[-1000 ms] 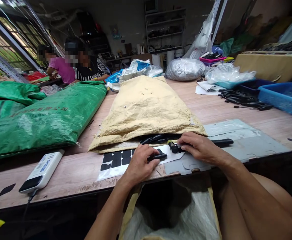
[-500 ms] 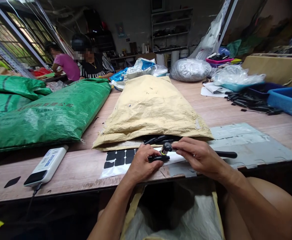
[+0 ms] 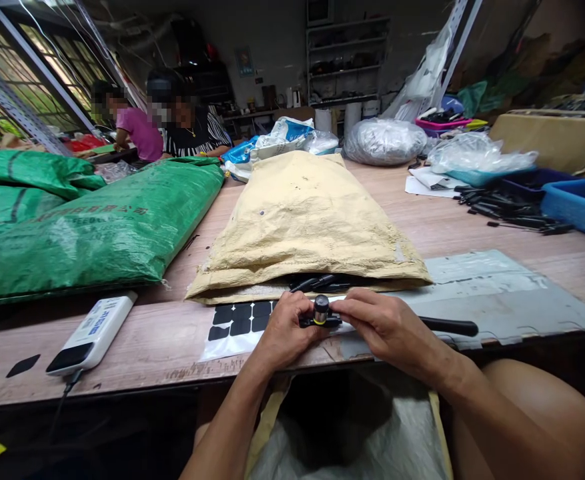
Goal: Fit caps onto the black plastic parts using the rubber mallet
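Observation:
My left hand (image 3: 288, 328) is closed on a slim black plastic piece (image 3: 333, 323), pressing it flat near the table's front edge. In my right hand (image 3: 388, 321) is a small mallet (image 3: 321, 308). Its head has a black top, a metal middle and a yellow lower rim, and it stands upright against the black piece beside my left fingertips. The black mallet handle passes under my right hand and sticks out to the right. Left of my hands lies a white sheet with black rounded-square stickers (image 3: 242, 317). My fingers hide part of the black piece.
A yellow woven sack (image 3: 302, 213) with black parts in its mouth lies just beyond my hands. Green sacks (image 3: 97, 227) and a white device with a cable (image 3: 92, 333) are leftward. Black parts (image 3: 512, 207) and a blue basket (image 3: 579, 207) stand right. Two people sit behind.
The mallet head has come down and a little left, from tilted above the black piece to upright against it. My right hand has moved closer to my left hand.

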The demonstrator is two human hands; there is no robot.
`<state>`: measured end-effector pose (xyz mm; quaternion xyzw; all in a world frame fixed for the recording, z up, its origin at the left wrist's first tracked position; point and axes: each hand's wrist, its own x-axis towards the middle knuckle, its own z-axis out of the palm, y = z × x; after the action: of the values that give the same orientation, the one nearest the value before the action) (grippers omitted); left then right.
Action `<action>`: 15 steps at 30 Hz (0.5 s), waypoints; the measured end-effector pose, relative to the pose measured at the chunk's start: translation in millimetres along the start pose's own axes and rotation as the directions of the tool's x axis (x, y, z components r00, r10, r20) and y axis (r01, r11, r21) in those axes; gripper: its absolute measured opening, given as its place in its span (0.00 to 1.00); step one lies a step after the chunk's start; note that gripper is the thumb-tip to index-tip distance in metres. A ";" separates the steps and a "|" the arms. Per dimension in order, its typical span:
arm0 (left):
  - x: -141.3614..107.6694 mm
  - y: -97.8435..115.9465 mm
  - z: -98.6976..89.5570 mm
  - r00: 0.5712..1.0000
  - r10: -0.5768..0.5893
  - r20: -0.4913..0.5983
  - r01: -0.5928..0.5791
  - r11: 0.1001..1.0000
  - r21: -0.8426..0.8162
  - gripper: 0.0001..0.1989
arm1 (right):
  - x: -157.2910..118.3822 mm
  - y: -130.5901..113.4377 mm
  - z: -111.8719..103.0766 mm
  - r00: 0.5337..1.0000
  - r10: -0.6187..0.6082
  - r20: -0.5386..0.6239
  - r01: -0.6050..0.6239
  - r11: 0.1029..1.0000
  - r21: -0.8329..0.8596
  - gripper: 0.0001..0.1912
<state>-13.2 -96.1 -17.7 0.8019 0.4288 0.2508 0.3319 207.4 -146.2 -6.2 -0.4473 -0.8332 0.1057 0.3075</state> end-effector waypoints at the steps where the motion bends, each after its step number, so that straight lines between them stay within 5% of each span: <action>1: -0.1 0.0 0.2 1.000 -0.003 -0.005 0.003 1.000 -0.004 0.05 | -0.5 0.4 -1.2 1.000 0.004 -0.013 -0.003 1.000 0.006 0.17; 5: -0.8 0.5 1.3 1.000 -0.006 -0.023 0.006 1.000 -0.021 0.06 | -2.8 0.4 -12.0 0.986 0.006 -0.169 0.008 0.997 0.082 0.16; 11: -0.7 1.5 1.2 0.999 -0.029 -0.023 0.029 1.000 -0.004 0.09 | -6.7 9.9 -14.0 0.997 0.026 -0.066 -0.025 0.999 0.023 0.14; 15: -0.8 -0.4 -2.2 1.000 -0.003 0.016 0.004 1.000 -0.027 0.07 | -8.0 19.7 -18.5 0.984 0.066 -0.163 -0.064 0.998 0.022 0.13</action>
<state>-15.3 -95.9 -16.7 0.7986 0.4242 0.2497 0.3464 235.3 -143.2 -3.9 -0.4789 -0.7891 0.0855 0.3751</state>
